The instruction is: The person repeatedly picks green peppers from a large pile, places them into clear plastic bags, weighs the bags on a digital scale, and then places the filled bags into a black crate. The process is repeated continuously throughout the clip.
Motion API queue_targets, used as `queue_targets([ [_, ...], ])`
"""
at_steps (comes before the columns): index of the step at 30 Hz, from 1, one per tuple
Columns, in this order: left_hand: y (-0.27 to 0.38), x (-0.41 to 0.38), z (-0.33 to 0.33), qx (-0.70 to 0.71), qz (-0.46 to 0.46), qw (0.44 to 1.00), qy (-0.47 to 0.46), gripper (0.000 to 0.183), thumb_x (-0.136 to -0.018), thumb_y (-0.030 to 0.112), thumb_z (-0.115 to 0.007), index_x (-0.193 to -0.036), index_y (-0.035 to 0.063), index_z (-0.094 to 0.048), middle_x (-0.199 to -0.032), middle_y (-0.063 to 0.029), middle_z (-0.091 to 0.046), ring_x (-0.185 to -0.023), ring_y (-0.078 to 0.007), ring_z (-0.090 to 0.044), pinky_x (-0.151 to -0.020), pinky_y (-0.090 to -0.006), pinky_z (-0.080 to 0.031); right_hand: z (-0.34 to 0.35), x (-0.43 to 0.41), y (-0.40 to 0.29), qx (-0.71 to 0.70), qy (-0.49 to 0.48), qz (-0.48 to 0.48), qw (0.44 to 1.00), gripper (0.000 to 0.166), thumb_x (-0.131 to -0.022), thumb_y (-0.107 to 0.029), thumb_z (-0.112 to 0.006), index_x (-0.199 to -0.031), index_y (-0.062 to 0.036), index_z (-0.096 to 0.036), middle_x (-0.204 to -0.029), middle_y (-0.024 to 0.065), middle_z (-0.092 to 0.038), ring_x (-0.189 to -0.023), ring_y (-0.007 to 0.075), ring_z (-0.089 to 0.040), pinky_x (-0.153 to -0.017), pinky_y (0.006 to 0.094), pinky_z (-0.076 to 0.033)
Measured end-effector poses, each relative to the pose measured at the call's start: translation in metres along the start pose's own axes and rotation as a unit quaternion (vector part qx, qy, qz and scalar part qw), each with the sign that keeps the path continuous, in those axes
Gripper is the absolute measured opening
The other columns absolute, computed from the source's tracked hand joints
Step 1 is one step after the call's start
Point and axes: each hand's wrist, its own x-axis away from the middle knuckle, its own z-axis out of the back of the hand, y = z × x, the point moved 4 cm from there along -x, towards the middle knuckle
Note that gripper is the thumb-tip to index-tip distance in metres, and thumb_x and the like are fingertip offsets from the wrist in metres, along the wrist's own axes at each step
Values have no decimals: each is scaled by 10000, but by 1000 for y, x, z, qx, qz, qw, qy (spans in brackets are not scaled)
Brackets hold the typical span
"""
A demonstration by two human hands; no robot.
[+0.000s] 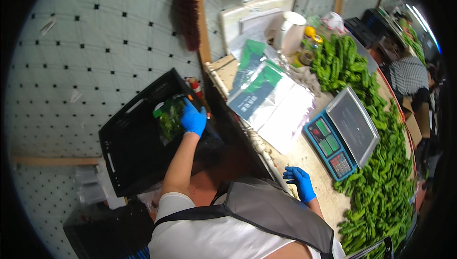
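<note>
My left hand (194, 117), in a blue glove, grips the right side of a clear plastic bag of green peppers (170, 120). The bag has a green top and is inside a black plastic crate (114, 141); my fingers hide part of it. My right hand (300, 183), also gloved in blue, hovers at the near edge of the worktable (323, 196) with fingers loosely spread and nothing in them. Beyond it stands a blue digital scale (334, 145) with a bare metal pan (353, 127). Flat printed packaging bags (273, 105) lie to the scale's left.
A long heap of green peppers (378, 187) runs along the table's far side. A white kettle (291, 32) and tape rolls (306, 57) stand at the back. A dark red brush (187, 20) hangs by the tiled wall. Another person in a checked top (408, 75) is at right.
</note>
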Motion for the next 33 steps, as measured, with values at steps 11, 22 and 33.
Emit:
queue_targets([
  [11,232,143,-96,280,-336,859,-266,290,-767,237,-795,-846,71,-571,-803,-103,-568,-695,-272,-571,-647,-380,-480,58,67,38,-103,177,68,977,319,-990,-281,-520,-1138,-30,-651,-974,102,-692,-889,178,-659,-771,299,-517],
  [22,212,148,-191,344,-220,817,-407,168,-752,117,-785,-812,37,-650,-700,-87,-629,-618,-208,-567,-587,-359,-470,95,152,123,-233,340,39,910,285,-940,-254,-543,-1090,-40,-657,-936,108,-681,-848,200,-662,-739,305,-513],
  [33,242,140,-35,225,-509,813,-174,277,-812,10,-642,-1065,122,-649,-759,-140,-581,-654,-294,-584,-642,-396,-507,100,157,115,-218,328,69,916,264,-945,-241,-544,-1058,-35,-664,-918,95,-679,-839,185,-657,-736,301,-511],
])
